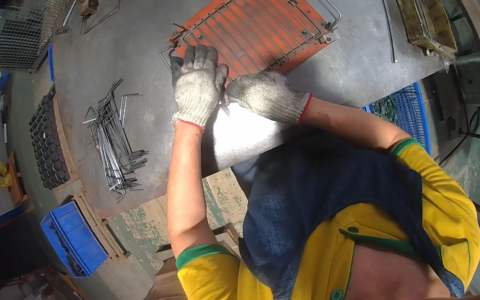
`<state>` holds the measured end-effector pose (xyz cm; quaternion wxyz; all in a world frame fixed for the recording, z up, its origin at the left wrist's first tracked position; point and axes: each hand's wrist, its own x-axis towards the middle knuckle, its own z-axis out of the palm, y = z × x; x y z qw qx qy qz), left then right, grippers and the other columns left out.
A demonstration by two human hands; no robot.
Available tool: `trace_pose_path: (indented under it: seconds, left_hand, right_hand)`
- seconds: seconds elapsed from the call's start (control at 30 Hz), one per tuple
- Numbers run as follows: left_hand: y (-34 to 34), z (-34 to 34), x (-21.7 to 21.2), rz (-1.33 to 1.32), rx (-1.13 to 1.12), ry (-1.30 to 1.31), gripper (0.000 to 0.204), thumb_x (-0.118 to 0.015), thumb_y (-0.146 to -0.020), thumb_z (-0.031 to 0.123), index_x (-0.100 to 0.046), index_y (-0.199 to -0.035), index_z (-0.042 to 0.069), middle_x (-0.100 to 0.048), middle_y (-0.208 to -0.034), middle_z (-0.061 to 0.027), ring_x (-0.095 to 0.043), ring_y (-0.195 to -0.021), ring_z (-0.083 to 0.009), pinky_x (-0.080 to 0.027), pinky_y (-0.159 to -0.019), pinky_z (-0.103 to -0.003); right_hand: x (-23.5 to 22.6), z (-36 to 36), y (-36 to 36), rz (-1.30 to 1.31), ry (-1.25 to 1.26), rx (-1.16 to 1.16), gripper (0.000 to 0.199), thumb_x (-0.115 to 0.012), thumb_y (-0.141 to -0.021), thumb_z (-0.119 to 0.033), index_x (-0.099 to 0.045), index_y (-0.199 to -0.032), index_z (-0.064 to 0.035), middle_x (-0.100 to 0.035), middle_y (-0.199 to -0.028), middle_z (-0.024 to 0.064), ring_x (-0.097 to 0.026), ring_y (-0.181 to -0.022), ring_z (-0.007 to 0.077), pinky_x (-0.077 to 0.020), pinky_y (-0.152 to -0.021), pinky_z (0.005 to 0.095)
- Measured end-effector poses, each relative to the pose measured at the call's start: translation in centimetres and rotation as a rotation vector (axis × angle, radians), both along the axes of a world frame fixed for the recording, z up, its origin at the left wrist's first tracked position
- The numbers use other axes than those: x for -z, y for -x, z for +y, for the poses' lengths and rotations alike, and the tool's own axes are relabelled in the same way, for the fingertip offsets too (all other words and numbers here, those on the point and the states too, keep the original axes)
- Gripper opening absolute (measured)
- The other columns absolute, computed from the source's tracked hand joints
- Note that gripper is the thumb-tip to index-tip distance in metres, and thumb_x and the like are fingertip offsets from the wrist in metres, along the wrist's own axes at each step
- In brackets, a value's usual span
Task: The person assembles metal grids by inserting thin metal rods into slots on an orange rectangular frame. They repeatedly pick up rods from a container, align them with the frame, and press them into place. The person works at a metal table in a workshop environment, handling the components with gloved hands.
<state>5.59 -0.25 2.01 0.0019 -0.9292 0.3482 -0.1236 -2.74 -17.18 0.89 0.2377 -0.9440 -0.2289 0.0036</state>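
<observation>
Both my hands wear grey-white knitted gloves with darkened fingers and red cuffs. An orange-red flat plate, set at a slant, carries a wire grid of parallel rods with small blocks along its edges. Bent wire loops stick out at both ends. My left hand lies at the plate's near-left corner, its fingers stretched out over the grid's end. Close beside it, my right hand is at the plate's near edge with its fingers curled in. Whatever that hand may grip is hidden under the glove.
On the metal table, a pile of bent wire rods lies left and a long rod right. A wooden crate sits at the right edge. Blue bins stand below the table; a wooden-handled hammer lies at far left.
</observation>
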Motion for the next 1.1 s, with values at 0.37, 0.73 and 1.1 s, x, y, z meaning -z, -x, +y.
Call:
trace_pose_path:
  seconds: [0.37, 0.73, 1.1]
  left_hand:
    - [0.7, -0.8, -0.1, 0.0, -0.082, -0.029, 0.042, -0.058, -0.093, 0.037, -0.062, -0.125, 0.01, -0.059, -0.133, -0.0102, -0.051, -0.128, -0.0277, -0.034, -0.112, -0.05]
    - [0.1, 0.7, 3.1, 0.117, -0.071, 0.141, 0.041, -0.054, -0.098, 0.033, -0.062, -0.129, 0.007, -0.062, -0.132, -0.0162, -0.056, -0.123, -0.0338, -0.039, -0.109, -0.043]
    - [1.2, -0.4, 1.0, 0.436, -1.017, 0.646, 0.061, -0.046, -0.099, 0.04, -0.037, -0.153, 0.014, -0.058, -0.139, -0.0162, -0.061, -0.119, -0.0372, -0.049, -0.096, -0.047]
  right_hand:
    - [2.4, 0.1, -0.3, -0.08, -0.167, 0.065, 0.042, -0.053, -0.096, -0.051, -0.063, -0.111, -0.0132, -0.07, -0.086, 0.0108, -0.07, -0.079, 0.0287, -0.0551, -0.068, 0.0445]
    - [2.2, -2.0, -1.7, 0.301, -0.588, -0.067, 0.045, -0.05, -0.099, -0.05, -0.066, -0.111, -0.0102, -0.071, -0.094, 0.0185, -0.068, -0.086, 0.0355, -0.0512, -0.077, 0.0459]
    - [-9.1, -25.0, 6.1, 0.097, -0.733, 0.886, 0.043, -0.047, -0.102, -0.038, -0.06, -0.123, -0.0038, -0.066, -0.115, 0.0182, -0.07, -0.097, 0.0288, -0.0591, -0.081, 0.039]
